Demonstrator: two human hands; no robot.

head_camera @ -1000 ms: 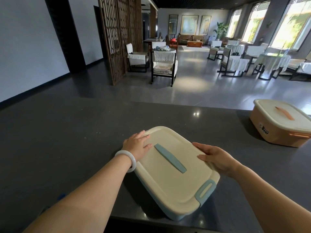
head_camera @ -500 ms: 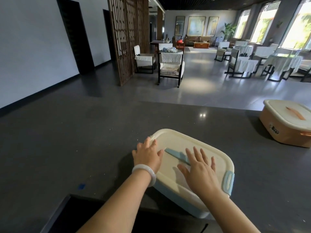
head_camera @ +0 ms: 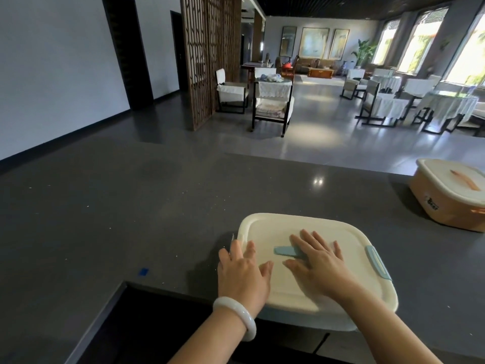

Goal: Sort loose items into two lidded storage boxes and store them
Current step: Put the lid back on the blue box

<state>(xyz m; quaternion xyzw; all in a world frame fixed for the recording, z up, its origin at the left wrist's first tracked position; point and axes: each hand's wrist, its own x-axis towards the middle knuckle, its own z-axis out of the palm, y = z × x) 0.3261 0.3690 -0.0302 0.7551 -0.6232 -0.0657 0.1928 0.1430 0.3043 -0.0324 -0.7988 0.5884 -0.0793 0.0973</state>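
Both hands lie flat with fingers spread on the cream lid (head_camera: 301,224) of the blue box (head_camera: 301,317), near the front edge of the dark counter (head_camera: 131,219). The left hand (head_camera: 244,271) presses the lid's left edge; the right hand (head_camera: 317,264) covers the blue handle (head_camera: 283,250). The orange box (head_camera: 446,203), lid on, sits well apart at the far right

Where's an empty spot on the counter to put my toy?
Biggest bare stretch: the counter left of the blue box, around the blue mark. Another: the gap between the blue box and orange box. Crowded: left hand and right hand lie on the blue box.
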